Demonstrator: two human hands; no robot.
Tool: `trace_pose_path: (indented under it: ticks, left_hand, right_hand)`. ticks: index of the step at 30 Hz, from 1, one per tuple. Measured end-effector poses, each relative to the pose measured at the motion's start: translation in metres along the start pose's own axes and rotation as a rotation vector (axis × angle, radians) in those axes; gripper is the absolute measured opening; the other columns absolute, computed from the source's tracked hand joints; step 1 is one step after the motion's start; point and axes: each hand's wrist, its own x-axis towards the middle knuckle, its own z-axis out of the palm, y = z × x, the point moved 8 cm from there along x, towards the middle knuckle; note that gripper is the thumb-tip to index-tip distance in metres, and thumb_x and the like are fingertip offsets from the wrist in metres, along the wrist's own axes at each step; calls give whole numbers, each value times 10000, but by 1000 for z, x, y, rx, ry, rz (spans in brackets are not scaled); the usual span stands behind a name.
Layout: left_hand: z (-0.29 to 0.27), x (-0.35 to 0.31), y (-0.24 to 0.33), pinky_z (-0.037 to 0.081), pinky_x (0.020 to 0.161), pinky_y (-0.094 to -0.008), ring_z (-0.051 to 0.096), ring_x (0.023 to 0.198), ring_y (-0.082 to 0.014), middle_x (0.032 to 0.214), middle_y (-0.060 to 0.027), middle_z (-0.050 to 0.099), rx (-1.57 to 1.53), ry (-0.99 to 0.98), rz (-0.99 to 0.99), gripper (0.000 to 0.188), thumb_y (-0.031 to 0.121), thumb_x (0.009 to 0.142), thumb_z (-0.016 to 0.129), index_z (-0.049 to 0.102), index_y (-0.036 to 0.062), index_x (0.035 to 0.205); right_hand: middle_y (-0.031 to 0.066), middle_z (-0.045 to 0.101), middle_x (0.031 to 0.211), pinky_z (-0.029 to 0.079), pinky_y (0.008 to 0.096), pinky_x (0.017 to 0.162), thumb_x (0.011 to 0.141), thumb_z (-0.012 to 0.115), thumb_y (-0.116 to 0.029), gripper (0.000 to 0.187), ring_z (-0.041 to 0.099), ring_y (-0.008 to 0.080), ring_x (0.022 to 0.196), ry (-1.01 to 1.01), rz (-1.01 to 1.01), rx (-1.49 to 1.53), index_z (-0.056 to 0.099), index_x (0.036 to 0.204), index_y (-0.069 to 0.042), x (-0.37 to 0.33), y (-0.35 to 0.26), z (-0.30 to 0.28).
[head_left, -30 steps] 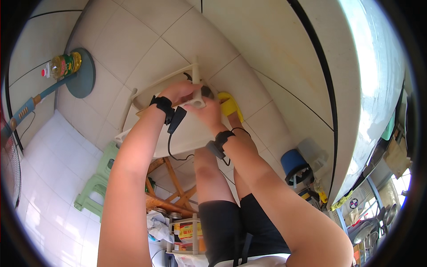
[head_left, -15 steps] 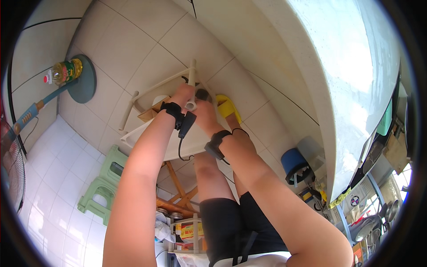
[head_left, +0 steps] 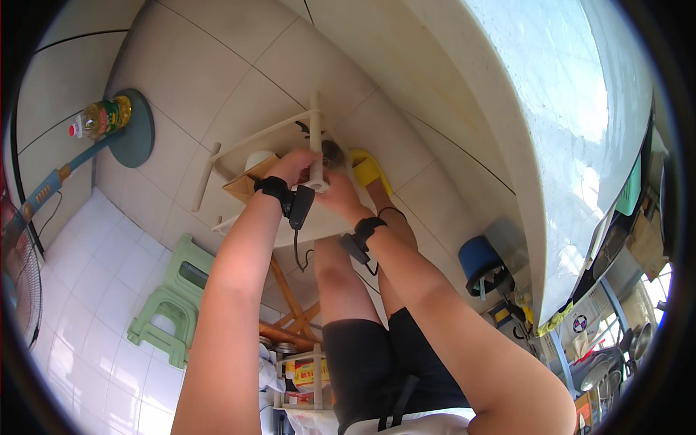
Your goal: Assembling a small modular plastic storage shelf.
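Observation:
A cream plastic shelf rack stands in front of my legs, with an upright shelf post (head_left: 316,129) at its near corner. My left hand (head_left: 296,167) is closed at the lower part of this post, its fingertips against it. My right hand (head_left: 339,194) is on the post's other side, its fingers bent in at the post's hollow end and partly hidden. Beside my left hand, a brown cardboard box (head_left: 246,187) and a white round thing (head_left: 259,159) sit in the rack. Something dark and round (head_left: 332,154) shows just past the post.
To the left, an oil bottle (head_left: 105,118) rests on a fan's round base (head_left: 138,141). Green stools (head_left: 165,319) stand by the tiled wall. At right are a blue bin (head_left: 480,262) and a pale glossy counter (head_left: 536,94). My foot wears a yellow slipper (head_left: 366,170).
My left hand has slid lower along the post, baring more of its upper length. The post's hollow end has shifted down and slightly right, and both hands have moved toward me.

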Motion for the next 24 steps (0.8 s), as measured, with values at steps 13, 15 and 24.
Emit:
trace_pose_path:
  ticks: [13, 15, 24]
  left_hand:
    - [0, 24, -1, 480, 547, -392, 630, 685, -289, 781, -191, 633, 125, 281, 28, 243, 109, 813, 581, 614, -107, 920]
    - [-16, 35, -3, 487, 558, -389, 640, 697, -292, 776, -195, 638, 230, 307, 76, 236, 109, 813, 566, 622, -100, 907]
    - [6, 66, 12, 506, 673, -400, 639, 792, -375, 854, -234, 649, 838, 287, 346, 277, 216, 830, 551, 669, -28, 886]
  right_hand:
    - [199, 627, 785, 490, 449, 661, 779, 551, -59, 129, 600, 383, 763, -4, -40, -350, 648, 864, -53, 6, 40, 26]
    - [203, 626, 786, 491, 445, 670, 768, 560, -58, 127, 602, 383, 767, -11, 18, -380, 646, 861, -43, 6, 34, 32]
    - [198, 628, 793, 493, 431, 680, 764, 619, -126, 136, 607, 368, 770, 5, 52, -363, 644, 853, -26, 5, 32, 16]
